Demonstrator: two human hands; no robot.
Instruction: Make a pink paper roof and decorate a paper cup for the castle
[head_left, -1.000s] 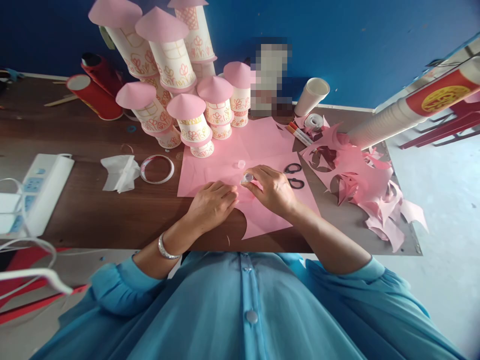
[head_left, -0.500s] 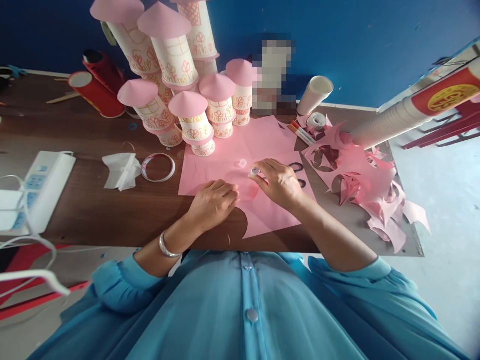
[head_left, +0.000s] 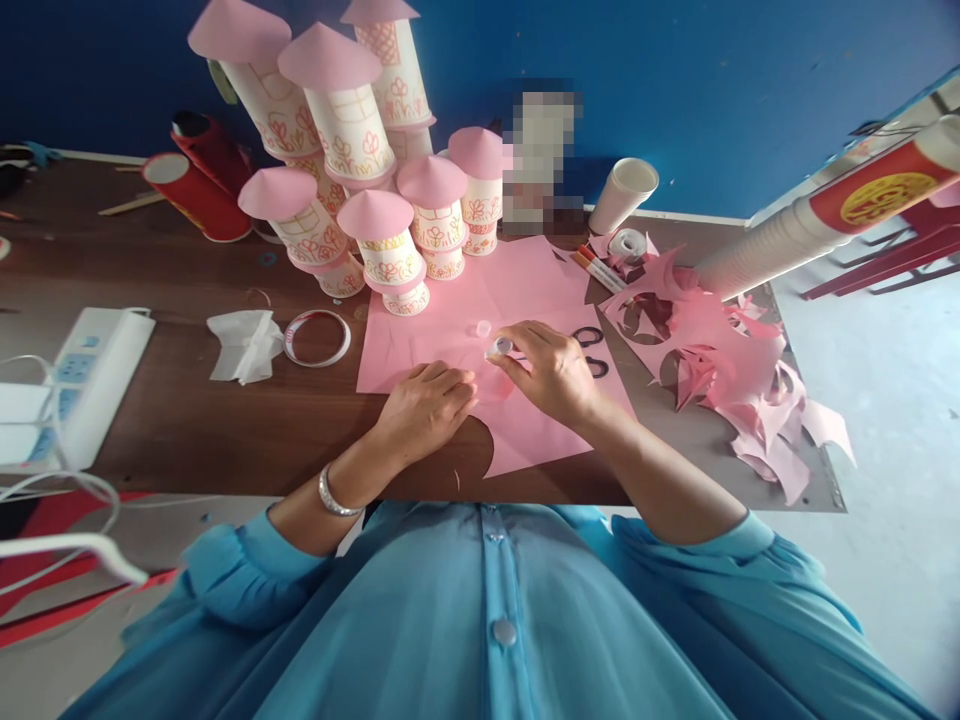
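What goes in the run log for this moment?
left hand: pressing pink paper sheet | right hand: holding small glue stick | scissors: beside

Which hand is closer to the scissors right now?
The right. The right hand lies just beside the scissors, partly covering their handles, with a small white thing in its fingertips. The left hand rests on the pink paper, farther off to the left.

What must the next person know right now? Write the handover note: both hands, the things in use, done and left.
Left hand: fist pressed on the pink paper sheet, holding it flat.
Right hand: pinching a small glue stick just above the sheet; its cap lies beside it.
Scissors partly hidden behind the right hand.
Done: pink-roofed cup towers stand behind; pink offcuts lie to the right.
Left: the sheet still lies flat, one curved cut in its near edge.
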